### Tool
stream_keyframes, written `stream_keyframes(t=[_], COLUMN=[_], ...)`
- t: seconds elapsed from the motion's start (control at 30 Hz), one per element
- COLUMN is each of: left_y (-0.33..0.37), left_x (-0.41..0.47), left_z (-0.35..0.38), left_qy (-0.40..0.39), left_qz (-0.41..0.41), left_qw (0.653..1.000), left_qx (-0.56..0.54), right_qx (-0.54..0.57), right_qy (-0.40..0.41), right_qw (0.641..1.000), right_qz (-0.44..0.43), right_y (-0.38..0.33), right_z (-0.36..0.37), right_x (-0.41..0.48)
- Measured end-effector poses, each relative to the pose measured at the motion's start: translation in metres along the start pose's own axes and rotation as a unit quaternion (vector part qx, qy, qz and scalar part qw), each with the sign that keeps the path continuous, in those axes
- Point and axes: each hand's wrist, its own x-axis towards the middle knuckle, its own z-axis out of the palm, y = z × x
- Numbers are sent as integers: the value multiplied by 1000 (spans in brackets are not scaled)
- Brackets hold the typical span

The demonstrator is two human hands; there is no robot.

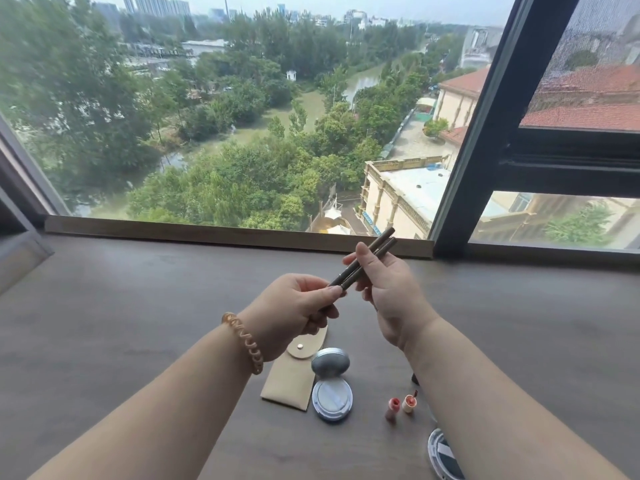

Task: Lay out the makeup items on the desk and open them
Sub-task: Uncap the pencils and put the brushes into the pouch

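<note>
Grip: your right hand [393,296] clasps two pencils [381,241] above the tabletop [138,306]. Your left hand [294,306] pinches one pencil's lower end, likely its cap. Hold the barrels firm; pull straight, not sideways.

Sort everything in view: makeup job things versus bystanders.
Job: brown pencils, held by left hand and right hand; open cushion compact; opened lip tint; round case by right forearm.
Bystanders: beige pouch; coil bracelet; window frame.
</note>
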Motion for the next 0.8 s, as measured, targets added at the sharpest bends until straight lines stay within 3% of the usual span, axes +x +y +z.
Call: stream_keyframes(t=[0.13, 0.3, 0.53, 0.8], left_y=[-1, -4, -4, -10], left_x=[1, 1, 9, 11], left_z=[-2, -2, 7, 19], left_qy=[16, -8, -12, -12], left_qz=[0, 14, -16, -47], left_qw=[1000, 998, 997, 999], left_qx=[-19, 56, 71, 21], right_qx=[-12, -13, 40, 39], right_qy=[-13, -36, 86, 147], right_qw=[1000, 998, 988, 981], right_qz=[7, 44, 123, 120], right_y=[1, -2, 7, 15], right_z=[-1, -8, -3, -5], right_x=[0, 1, 2, 5])
